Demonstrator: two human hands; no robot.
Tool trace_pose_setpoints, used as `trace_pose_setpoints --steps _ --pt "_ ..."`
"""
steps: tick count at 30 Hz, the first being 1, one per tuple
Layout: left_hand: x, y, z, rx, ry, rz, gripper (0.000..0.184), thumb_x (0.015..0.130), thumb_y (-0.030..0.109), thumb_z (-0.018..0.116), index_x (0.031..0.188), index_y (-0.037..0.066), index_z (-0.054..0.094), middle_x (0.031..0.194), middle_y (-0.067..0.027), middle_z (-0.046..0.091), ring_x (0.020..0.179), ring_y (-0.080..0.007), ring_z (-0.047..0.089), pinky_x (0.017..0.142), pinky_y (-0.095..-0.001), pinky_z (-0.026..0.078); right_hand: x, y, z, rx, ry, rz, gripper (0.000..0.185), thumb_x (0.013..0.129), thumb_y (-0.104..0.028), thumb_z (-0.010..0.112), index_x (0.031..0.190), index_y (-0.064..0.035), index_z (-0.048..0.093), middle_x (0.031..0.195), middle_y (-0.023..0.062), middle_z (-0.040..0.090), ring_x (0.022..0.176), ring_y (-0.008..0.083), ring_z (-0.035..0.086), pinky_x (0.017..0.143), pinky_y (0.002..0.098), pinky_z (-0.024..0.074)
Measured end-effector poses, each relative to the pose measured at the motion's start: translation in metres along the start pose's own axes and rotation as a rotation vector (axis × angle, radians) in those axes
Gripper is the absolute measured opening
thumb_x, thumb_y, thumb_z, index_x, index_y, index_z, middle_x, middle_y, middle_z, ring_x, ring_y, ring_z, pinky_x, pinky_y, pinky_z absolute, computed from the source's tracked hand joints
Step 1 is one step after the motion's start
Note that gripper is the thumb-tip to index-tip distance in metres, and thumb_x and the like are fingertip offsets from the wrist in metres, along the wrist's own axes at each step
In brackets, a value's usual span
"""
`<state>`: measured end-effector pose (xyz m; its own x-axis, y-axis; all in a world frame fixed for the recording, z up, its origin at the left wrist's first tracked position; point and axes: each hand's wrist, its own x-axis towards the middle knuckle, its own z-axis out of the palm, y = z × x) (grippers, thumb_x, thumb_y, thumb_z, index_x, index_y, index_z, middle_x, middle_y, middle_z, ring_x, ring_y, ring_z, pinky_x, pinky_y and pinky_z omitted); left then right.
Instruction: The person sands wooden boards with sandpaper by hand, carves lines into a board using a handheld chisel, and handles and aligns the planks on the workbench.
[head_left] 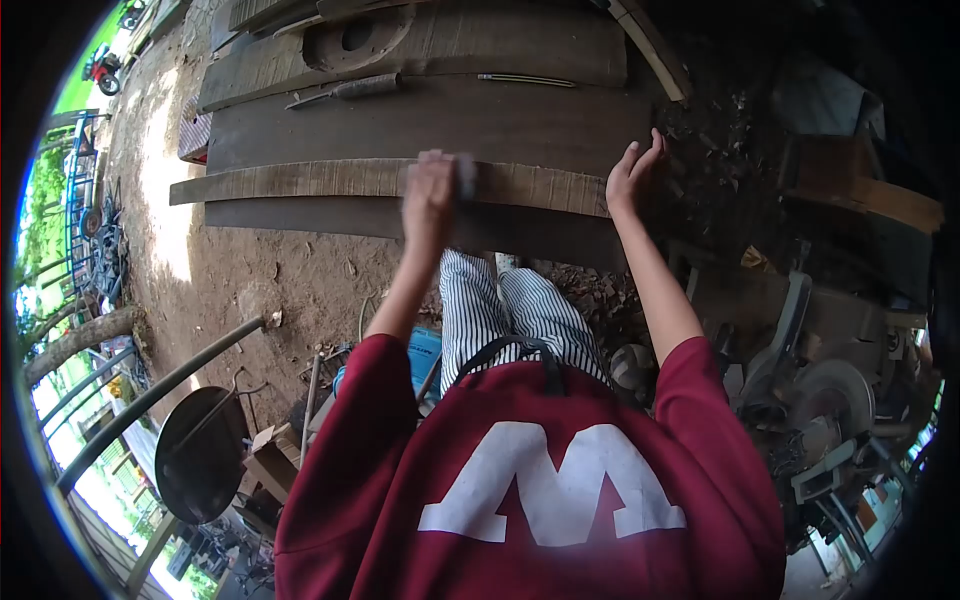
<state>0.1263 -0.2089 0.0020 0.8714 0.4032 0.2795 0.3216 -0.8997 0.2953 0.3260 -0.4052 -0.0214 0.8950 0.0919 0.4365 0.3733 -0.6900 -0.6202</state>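
Observation:
A long narrow wooden plank [300,180] lies across a dark wooden bench [400,125] in front of me. My left hand [428,200] is over the middle of the plank, smeared by motion, with its fingers curled closed. A small greyish block-like thing [466,176] shows at its side, too blurred to name. My right hand [632,180] rests against the plank's right end, with thumb and fingers apart. Farther back on the bench lie a tool with a wooden handle [365,87] and a pencil [527,79].
Behind the tools lies a wide board [520,45] with a round piece [357,38] on it. A wooden bar [650,50] slants at the back right. Machinery with a round disc [835,400] stands right. A dark round panel [203,455] and curved pole [165,400] stand left.

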Motion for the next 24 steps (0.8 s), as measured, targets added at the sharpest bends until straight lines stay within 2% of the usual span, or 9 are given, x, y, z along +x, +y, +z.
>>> trace_pose_setpoints --steps 2,4,6,10,13,16,19,21,24 --pt "-0.005 -0.071 -0.025 0.225 -0.005 -0.158 0.041 0.076 -0.002 0.048 0.117 -0.004 0.046 0.121 -0.0189 0.047 0.115 -0.0304 0.044 0.101 -0.0401 0.030 0.001 0.008 -0.002 0.011 0.015 0.032 0.040 0.083 -0.017 0.049 0.119 -0.0042 0.039 0.120 0.0188 0.041 0.111 0.0350 0.038 0.093 0.0437 0.0290" --pt "-0.010 -0.084 -0.019 0.324 0.087 -0.228 0.041 0.075 -0.002 0.047 0.116 -0.005 0.046 0.124 -0.0203 0.043 0.116 -0.0315 0.042 0.102 -0.0403 0.029 -0.004 0.029 -0.007 0.100 -0.285 0.193 0.039 0.079 -0.020 0.055 0.114 -0.0049 0.046 0.115 0.0150 0.047 0.111 0.0331 0.039 0.093 0.0424 0.0296" --pt "-0.012 -0.050 0.001 0.325 0.149 -0.286 0.040 0.078 0.003 0.046 0.117 -0.005 0.045 0.123 -0.0208 0.045 0.118 -0.0339 0.040 0.103 -0.0416 0.025 0.001 0.010 -0.056 0.145 -0.506 0.055 0.047 0.067 -0.019 0.068 0.109 -0.0055 0.051 0.111 0.0104 0.050 0.109 0.0293 0.039 0.093 0.0390 0.0311" --pt "-0.015 0.118 0.037 -0.218 0.051 -0.013 0.050 0.068 -0.006 0.047 0.118 -0.006 0.043 0.125 -0.0221 0.041 0.122 -0.0340 0.033 0.104 -0.0448 0.022 -0.009 0.001 -0.101 -0.130 -0.777 -0.211 0.067 0.051 -0.011 0.076 0.113 -0.0035 0.051 0.111 0.0075 0.047 0.103 0.0281 0.039 0.090 0.0362 0.0362" --pt "-0.015 0.132 0.043 -0.220 -0.007 0.096 0.051 0.069 -0.005 0.045 0.120 -0.003 0.042 0.129 -0.0190 0.039 0.124 -0.0302 0.032 0.105 -0.0427 0.020 -0.014 0.013 -0.092 -0.158 -0.747 -0.234 0.067 0.050 -0.012 0.077 0.111 -0.0026 0.052 0.109 0.0079 0.046 0.100 0.0276 0.040 0.087 0.0356 0.0372" --pt "-0.021 0.060 0.029 -0.014 0.000 0.121 0.047 0.072 -0.005 0.048 0.119 -0.001 0.044 0.126 -0.0152 0.043 0.121 -0.0266 0.037 0.104 -0.0400 0.025 -0.020 0.000 -0.085 -0.107 -0.632 -0.239 0.066 0.051 -0.014 0.078 0.111 -0.0032 0.052 0.110 0.0081 0.046 0.101 0.0276 0.041 0.087 0.0359 0.0370" --pt "-0.021 -0.064 -0.010 0.243 0.191 -0.231 0.042 0.071 -0.004 0.053 0.113 -0.002 0.049 0.114 -0.0171 0.054 0.110 -0.0294 0.049 0.099 -0.0425 0.031 -0.025 0.001 -0.084 -0.008 -0.534 -0.271 0.066 0.050 -0.014 0.078 0.110 -0.0064 0.053 0.112 0.0075 0.044 0.102 0.0278 0.040 0.087 0.0372 0.0364" --pt "-0.024 -0.054 0.005 0.229 0.194 -0.266 0.047 0.070 -0.007 0.051 0.117 -0.001 0.047 0.118 -0.0171 0.050 0.115 -0.0283 0.044 0.103 -0.0432 0.025 -0.026 0.008 -0.084 -0.023 -0.550 -0.251 0.066 0.050 -0.015 0.079 0.110 -0.0082 0.053 0.113 0.0070 0.043 0.102 0.0281 0.040 0.088 0.0379 0.0360" --pt "-0.026 0.052 0.036 0.066 0.119 -0.093 0.059 0.068 -0.008 0.047 0.125 0.001 0.038 0.131 -0.0158 0.037 0.126 -0.0263 0.029 0.107 -0.0420 0.015 -0.023 0.005 -0.081 -0.037 -0.559 -0.231 0.066 0.049 -0.016 0.080 0.109 -0.0116 0.054 0.115 0.0066 0.042 0.103 0.0284 0.040 0.088 0.0389 0.0354"
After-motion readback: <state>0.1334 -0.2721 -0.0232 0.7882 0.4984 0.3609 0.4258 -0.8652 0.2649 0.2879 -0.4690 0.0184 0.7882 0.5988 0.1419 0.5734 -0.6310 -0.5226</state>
